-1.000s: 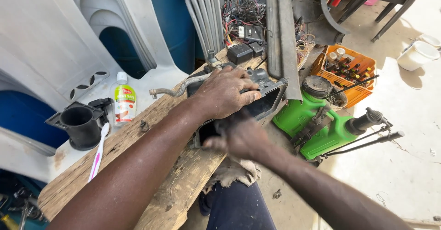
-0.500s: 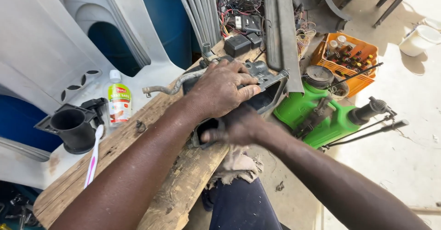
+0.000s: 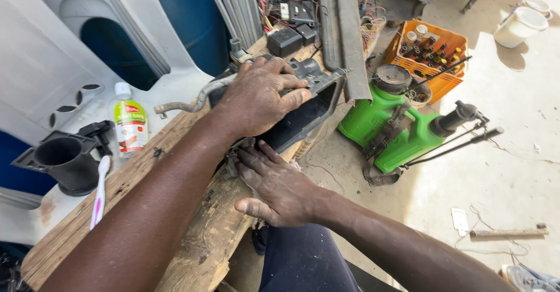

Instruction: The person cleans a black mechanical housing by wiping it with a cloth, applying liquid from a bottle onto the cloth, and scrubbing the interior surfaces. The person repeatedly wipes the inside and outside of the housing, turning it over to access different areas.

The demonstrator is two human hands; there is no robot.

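Outdoor concrete yard, rough wooden plank (image 3: 192, 239) as bench. Black plastic housing (image 3: 303, 114) sat on the plank's far end. Left hand (image 3: 256, 97) lay flat on top of it, fingers spread, pressing down. Right hand (image 3: 274, 187) at 6 o'clock of the housing, fingers together against its near edge. Green sprayer tank (image 3: 396, 132) at 3 o'clock, orange crate (image 3: 434, 59) at 2, pink toothbrush (image 3: 99, 190) at 9.
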